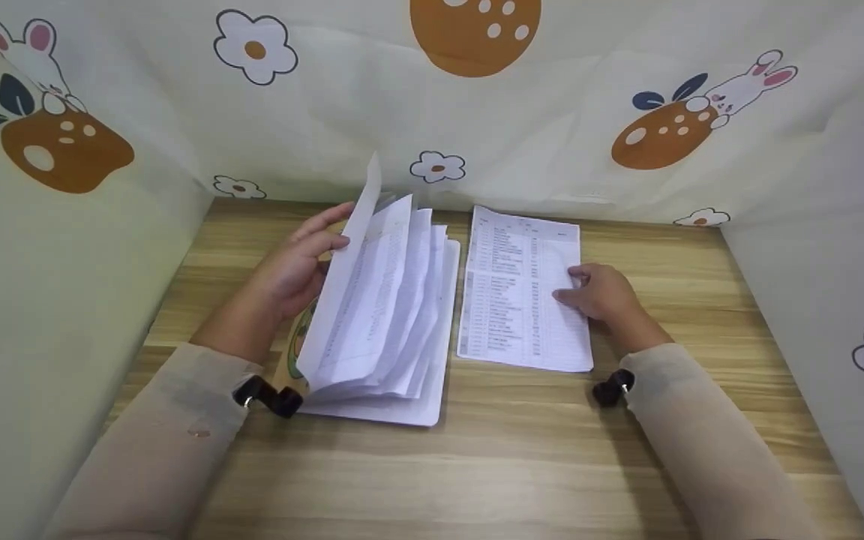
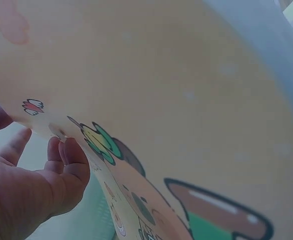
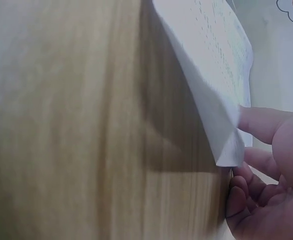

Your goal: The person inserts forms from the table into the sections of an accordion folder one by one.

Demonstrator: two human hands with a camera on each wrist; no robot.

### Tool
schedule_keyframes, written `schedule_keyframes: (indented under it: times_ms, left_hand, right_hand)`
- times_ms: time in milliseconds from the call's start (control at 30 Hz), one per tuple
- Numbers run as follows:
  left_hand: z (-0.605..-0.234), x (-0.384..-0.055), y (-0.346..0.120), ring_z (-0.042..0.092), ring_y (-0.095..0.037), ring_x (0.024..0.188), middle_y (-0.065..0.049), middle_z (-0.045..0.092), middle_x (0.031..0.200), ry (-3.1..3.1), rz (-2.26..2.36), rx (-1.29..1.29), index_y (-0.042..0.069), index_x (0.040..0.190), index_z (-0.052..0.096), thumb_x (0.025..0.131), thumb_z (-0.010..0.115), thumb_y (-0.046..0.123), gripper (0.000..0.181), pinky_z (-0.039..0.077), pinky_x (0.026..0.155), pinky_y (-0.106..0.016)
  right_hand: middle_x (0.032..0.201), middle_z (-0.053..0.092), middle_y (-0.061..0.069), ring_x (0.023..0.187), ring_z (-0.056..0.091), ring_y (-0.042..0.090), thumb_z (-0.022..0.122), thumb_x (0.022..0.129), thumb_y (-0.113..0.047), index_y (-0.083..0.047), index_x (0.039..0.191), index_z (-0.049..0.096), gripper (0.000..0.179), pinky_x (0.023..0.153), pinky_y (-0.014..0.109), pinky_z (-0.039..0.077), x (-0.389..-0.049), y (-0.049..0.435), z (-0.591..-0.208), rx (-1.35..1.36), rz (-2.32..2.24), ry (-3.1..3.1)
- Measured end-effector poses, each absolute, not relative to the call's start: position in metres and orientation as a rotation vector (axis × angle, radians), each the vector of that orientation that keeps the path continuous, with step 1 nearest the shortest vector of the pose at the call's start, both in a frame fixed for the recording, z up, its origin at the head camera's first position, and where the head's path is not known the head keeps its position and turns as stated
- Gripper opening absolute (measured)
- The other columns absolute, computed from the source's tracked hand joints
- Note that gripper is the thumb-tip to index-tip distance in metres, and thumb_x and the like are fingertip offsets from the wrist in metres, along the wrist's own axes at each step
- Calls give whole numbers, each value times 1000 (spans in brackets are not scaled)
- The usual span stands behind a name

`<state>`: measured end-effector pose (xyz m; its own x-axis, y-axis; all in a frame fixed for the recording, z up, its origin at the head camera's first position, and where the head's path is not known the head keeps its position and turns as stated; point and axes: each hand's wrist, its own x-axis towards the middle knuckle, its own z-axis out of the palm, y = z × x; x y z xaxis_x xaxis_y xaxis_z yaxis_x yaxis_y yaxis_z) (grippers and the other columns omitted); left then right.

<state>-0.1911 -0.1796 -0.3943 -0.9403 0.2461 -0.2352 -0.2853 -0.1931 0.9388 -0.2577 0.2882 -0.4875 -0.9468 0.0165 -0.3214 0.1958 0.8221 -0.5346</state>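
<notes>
In the head view a book (image 1: 394, 300) with printed white pages lies half open, its leaves fanned upright. My left hand (image 1: 289, 274) pinches the outer edge of its raised front cover between thumb and fingers. Up close in the left wrist view, the cover (image 2: 186, 75) is tan with cartoon pictures, and the fingers of my left hand (image 2: 41, 170) grip its edge. To the right of the book lies a sheet of paper (image 1: 514, 292) with a printed table. My right hand (image 1: 612, 296) pinches its right edge, which is lifted off the table in the right wrist view.
Both items lie on a wood-grain table (image 1: 507, 465). Pale fabric walls (image 1: 342, 112) with rabbits, flowers and orange fruit enclose it at the back and sides. A small black device (image 1: 271, 396) is strapped at the left wrist, another (image 1: 613, 386) at the right.
</notes>
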Motion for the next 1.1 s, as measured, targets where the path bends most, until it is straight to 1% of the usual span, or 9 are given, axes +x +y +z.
schedule_keyframes:
  times_ms: [233,433,500,700,867,1000,1100]
  left_hand:
    - [-394,-192,-180,63,-28,117,-4,58,137,1734,2196,-40,26,164,43,107,48,9,59,60,89,-33]
    - [-394,-192,-179,62,-29,119,-10,51,148,1760,2180,-39,27,164,44,108,48,10,58,59,90,-33]
    - [-394,-192,-180,62,-29,119,-11,50,149,1761,2176,-40,28,164,44,108,48,10,58,59,90,-33]
    - [-393,-191,-179,64,-30,117,-8,56,141,1763,2167,-40,28,163,44,108,48,11,57,60,88,-32]
    - [-394,-192,-178,63,-31,118,-8,55,142,1771,2161,-43,28,163,44,109,48,12,57,60,88,-32]
    - [-394,-192,-178,63,-32,119,-7,56,140,1771,2165,-46,27,164,43,108,48,10,58,60,88,-32]
    - [-394,-192,-178,63,-30,117,-6,57,139,1770,2170,-47,26,163,44,108,48,10,58,60,88,-32]
  right_hand:
    - [145,63,26,119,59,36,80,95,-35,-2,152,58,69,113,52,49,-257,288,-485,149,-809,2720]
    - [140,67,25,118,62,36,79,95,-33,-3,147,63,62,109,52,51,-256,287,-485,136,-805,2756]
    - [140,67,24,118,62,36,79,95,-33,-4,146,64,61,108,51,51,-256,287,-485,135,-795,2764]
    - [140,68,23,119,62,35,77,97,-32,-6,144,66,55,108,51,52,-256,286,-483,150,-750,2778]
    - [145,63,25,123,61,37,78,96,-31,-2,148,61,62,111,52,51,-256,287,-481,179,-759,2763]
    - [150,59,28,130,59,40,79,94,-30,4,152,53,72,116,54,48,-258,292,-481,218,-795,2748]
    - [152,58,29,137,58,42,77,95,-27,6,154,50,73,120,55,46,-259,298,-482,247,-844,2741]
